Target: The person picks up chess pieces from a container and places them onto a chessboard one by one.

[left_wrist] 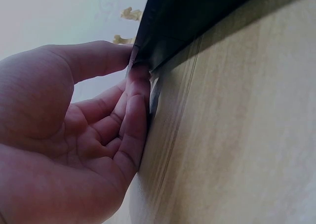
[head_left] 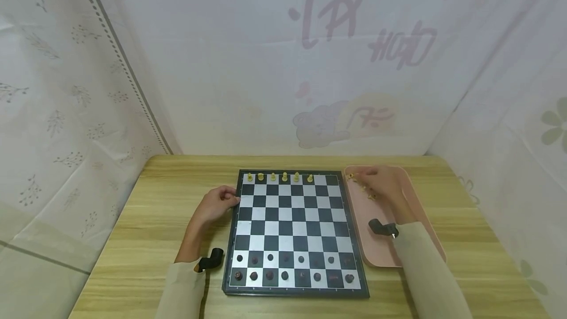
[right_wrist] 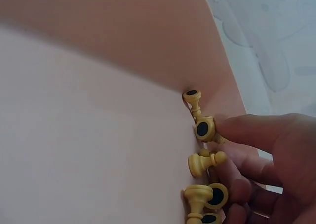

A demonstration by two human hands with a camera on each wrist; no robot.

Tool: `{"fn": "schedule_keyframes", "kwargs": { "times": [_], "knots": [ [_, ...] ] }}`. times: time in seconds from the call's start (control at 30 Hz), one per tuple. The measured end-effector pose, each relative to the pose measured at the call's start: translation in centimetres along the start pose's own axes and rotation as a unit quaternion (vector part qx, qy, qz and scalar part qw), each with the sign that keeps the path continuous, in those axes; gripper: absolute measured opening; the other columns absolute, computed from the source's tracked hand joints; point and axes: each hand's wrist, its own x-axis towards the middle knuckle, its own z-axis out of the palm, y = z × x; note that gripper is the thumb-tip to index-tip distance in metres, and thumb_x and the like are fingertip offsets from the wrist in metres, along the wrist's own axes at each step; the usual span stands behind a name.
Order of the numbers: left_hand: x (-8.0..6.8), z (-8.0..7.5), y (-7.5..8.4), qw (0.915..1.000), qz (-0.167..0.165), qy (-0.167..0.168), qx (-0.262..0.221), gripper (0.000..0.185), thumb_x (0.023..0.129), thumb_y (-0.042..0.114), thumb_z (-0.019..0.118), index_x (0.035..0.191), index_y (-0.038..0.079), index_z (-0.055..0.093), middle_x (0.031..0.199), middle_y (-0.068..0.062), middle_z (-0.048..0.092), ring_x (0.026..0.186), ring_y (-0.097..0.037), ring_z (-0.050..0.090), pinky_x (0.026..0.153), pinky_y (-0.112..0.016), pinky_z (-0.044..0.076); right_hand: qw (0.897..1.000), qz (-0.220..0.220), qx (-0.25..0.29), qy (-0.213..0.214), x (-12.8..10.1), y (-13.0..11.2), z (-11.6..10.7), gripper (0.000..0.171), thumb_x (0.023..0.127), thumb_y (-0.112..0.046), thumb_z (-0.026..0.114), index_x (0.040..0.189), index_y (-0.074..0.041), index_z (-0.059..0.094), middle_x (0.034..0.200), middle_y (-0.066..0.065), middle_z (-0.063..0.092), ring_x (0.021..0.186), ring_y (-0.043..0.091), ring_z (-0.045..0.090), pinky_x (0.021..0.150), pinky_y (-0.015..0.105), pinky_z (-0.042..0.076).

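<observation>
A black-and-white chessboard [head_left: 283, 214] lies on the table, with several yellow chess pieces [head_left: 285, 176] along its far row and dark pieces [head_left: 285, 275] in the two near rows. My left hand [head_left: 218, 204] pinches the board's left edge, thumb on top and fingers against the side, as the left wrist view shows. Over the far end of the pink tray [head_left: 369, 250], my right hand [head_left: 382, 181] pinches a yellow chess piece [right_wrist: 205, 129] between thumb and fingers, its black base facing the camera. Several more yellow pawns [right_wrist: 198, 197] lie beside the fingers along the tray wall.
The tray stands close against the board's right side. Under both is a wooden table [head_left: 155, 220], its far edge meeting a printed white cloth [head_left: 248, 63] that also hangs at both sides. A black wrist camera [head_left: 383, 228] sits above the tray.
</observation>
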Motion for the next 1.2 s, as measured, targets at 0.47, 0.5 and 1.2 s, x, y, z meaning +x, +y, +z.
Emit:
{"fn": "schedule_keyframes", "kwargs": {
  "times": [0.47, 0.5, 1.2],
  "knots": [
    [-0.5, -0.2, 0.5, 0.9999, 0.012, -0.002, -0.006, 0.035, 0.103, 0.016, 0.073, 0.128, -0.009, 0.069, 0.099, -0.010, 0.073, 0.090, -0.025, 0.063, 0.079, -0.035, 0.048, 0.999, -0.015, -0.017, -0.040, -0.3, -0.1, -0.2, 0.043, 0.100, -0.040, 0.081, 0.130, -0.010, 0.079, 0.114, 0.010, 0.075, 0.092, 0.027, 0.064, 0.073, 0.036, 0.052],
    [-0.5, -0.2, 0.5, 0.9999, 0.011, -0.003, -0.006, 0.035, 0.104, 0.016, 0.073, 0.128, -0.008, 0.069, 0.099, -0.010, 0.073, 0.090, -0.025, 0.063, 0.079, -0.035, 0.048, 0.999, -0.019, -0.023, -0.038, -0.3, 0.0, -0.1, 0.043, 0.100, -0.040, 0.082, 0.130, -0.010, 0.079, 0.115, 0.010, 0.076, 0.094, 0.027, 0.065, 0.073, 0.036, 0.053],
    [-0.4, -0.1, 0.4, 0.9999, 0.013, -0.004, -0.008, 0.034, 0.103, 0.016, 0.074, 0.126, -0.008, 0.069, 0.097, -0.008, 0.073, 0.090, -0.024, 0.063, 0.079, -0.035, 0.048, 0.995, -0.083, 0.034, -0.036, -0.2, 0.9, 0.5, 0.027, 0.099, -0.015, 0.082, 0.122, -0.003, 0.079, 0.112, 0.016, 0.076, 0.088, 0.028, 0.065, 0.068, 0.035, 0.056]
  ]
}}
